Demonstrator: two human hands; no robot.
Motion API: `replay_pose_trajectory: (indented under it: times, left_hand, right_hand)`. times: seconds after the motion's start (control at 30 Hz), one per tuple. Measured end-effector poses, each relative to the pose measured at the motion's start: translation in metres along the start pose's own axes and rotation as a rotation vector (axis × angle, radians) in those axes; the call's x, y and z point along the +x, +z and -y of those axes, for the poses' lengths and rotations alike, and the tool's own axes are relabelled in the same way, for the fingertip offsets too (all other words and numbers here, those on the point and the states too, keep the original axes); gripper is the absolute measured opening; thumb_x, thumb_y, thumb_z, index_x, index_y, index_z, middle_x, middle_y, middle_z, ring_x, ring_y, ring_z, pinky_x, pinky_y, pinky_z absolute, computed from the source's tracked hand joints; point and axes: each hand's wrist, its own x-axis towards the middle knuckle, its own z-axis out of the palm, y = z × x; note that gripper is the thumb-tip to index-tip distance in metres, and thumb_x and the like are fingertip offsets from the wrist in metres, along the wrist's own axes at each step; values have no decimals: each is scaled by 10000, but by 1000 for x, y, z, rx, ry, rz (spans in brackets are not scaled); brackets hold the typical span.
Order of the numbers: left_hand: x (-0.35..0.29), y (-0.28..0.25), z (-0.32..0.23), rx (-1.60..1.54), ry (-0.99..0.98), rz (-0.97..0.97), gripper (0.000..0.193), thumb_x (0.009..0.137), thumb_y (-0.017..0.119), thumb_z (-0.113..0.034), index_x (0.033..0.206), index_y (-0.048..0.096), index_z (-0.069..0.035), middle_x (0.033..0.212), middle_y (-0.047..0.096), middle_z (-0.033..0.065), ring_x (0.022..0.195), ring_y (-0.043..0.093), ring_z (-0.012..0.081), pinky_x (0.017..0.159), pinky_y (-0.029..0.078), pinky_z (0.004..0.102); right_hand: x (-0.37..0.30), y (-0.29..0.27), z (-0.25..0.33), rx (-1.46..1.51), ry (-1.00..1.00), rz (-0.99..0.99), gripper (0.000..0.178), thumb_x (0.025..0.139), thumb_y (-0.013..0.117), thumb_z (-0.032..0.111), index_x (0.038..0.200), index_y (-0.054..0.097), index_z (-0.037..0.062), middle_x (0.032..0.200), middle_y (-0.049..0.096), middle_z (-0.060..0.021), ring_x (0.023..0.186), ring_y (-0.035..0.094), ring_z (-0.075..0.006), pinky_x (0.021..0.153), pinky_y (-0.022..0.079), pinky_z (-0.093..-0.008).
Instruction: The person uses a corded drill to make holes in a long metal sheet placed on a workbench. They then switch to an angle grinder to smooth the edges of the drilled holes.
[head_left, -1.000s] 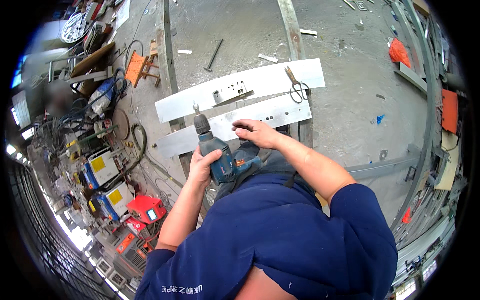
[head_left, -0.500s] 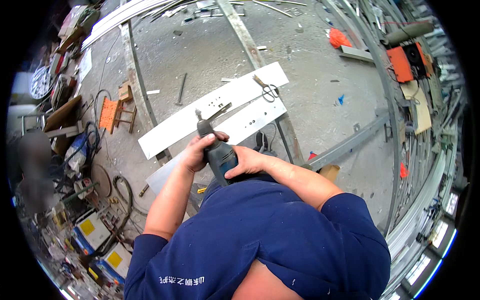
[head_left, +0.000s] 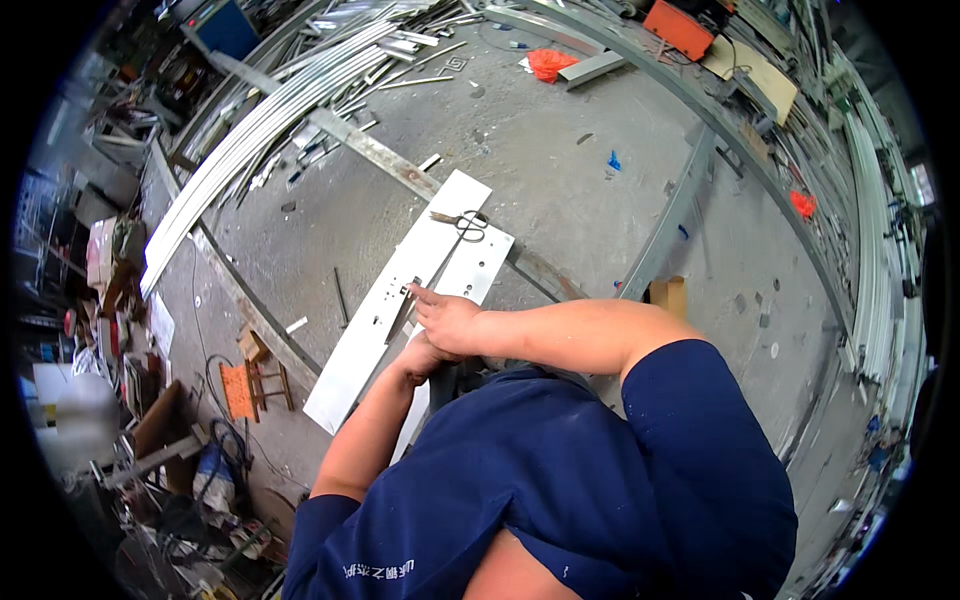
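Note:
Over the near edge of the white panels, my two hands overlap. My right hand (head_left: 447,322) reaches in from the right, fingers stretched out and slightly apart beside the slot in the longer white panel (head_left: 350,358). Beneath it, my left hand (head_left: 424,357) is curled, its fingertips mostly hidden; what it grips does not show. Next to it a dark shape is only partly seen, and I cannot tell whether it is the power drill. The shorter white panel (head_left: 487,257), with round holes, lies alongside. Dark-handled scissors (head_left: 468,228) rest across the panels' far end.
Steel beams (head_left: 385,158) run under the panels and across the floor. A thin metal rod (head_left: 340,298) lies left of them. A stool with an orange seat (head_left: 238,390) stands further left. Long white profiles (head_left: 265,130) are piled at the far left, an orange bag (head_left: 551,65) beyond.
My view has turned to the right. The power drill held in both hands before is no longer clearly visible. My right hand has moved forward over the left, towards the panel slot.

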Motion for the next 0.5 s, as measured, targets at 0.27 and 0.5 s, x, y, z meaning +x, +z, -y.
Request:
replay_pose_trajectory:
  times: [0.27,0.5]
  left_hand:
    - [37,36,39,407,217,-142,354,740,816,-159,1053,719,-25,977,733,113,883,684,241,793,536,383]
    - [52,22,38,410,183,-383,271,814,723,-220,985,707,-10,928,729,162,807,694,328,725,548,460]
  right_hand:
    - [-2,29,-3,276,136,457,258,844,638,278,1012,794,160,1056,759,-42,1040,689,-231,1228,143,-533]
    - [-34,24,2,112,294,-85,331,882,573,199,1158,726,101,1324,632,-100,1350,479,-232,1233,187,-521]
